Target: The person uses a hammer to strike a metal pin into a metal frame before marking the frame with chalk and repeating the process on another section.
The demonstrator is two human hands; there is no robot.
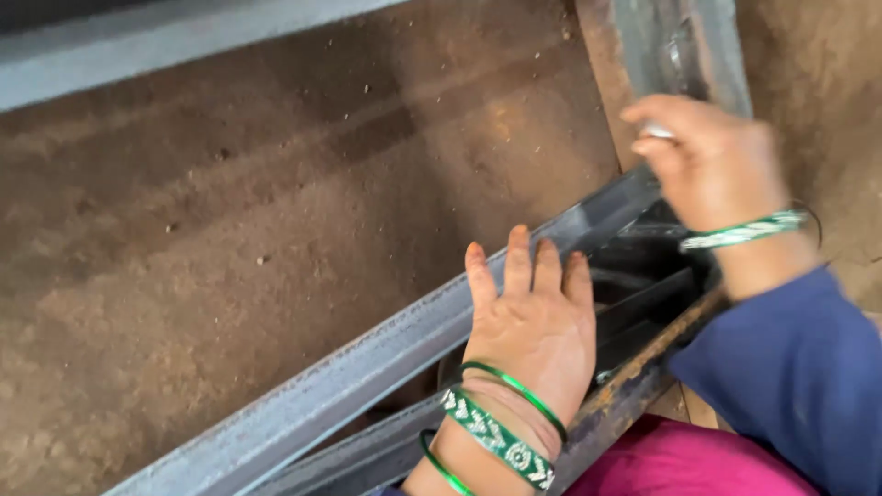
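Head view, looking down at bare brown earth floor (230, 230).

Left hand (533, 321): flat, fingers spread and straight, palm pressed down on the upper face of a long grey steel bar (367, 363). Nothing gripped; it rests on the bar rather than closing round it. Green bangles (501, 432) sit on that wrist.

The bar runs from about 7 o'clock in the frame up toward 2 o'clock, lying on the ground. A second grey bar (358, 455) lies just beside it on the near side, parallel. A rusty-edged dark bar (625, 386) runs along the near side too, under the right forearm.

Right hand (712, 161): at 2 o'clock, fingers curled, pinching a small pale object (657, 130) at the fingertips. Too blurred to tell what it is. It hovers at or on an upright-running grey steel piece (680, 46) that heads off toward 12 o'clock; contact cannot be confirmed. Green bangle (744, 231) on the wrist, blue sleeve (790, 367) below.

Another grey length (138, 55) crosses the top edge at 11 o'clock, well apart from the hands. Pink cloth (680, 459) at 5 o'clock.

Progress, as judged: the bars are already laid and meet near the right hand. The left hand appears to steady one. No mark, cut or join is visible on the steel, so the work at that meeting point looks not yet finished.
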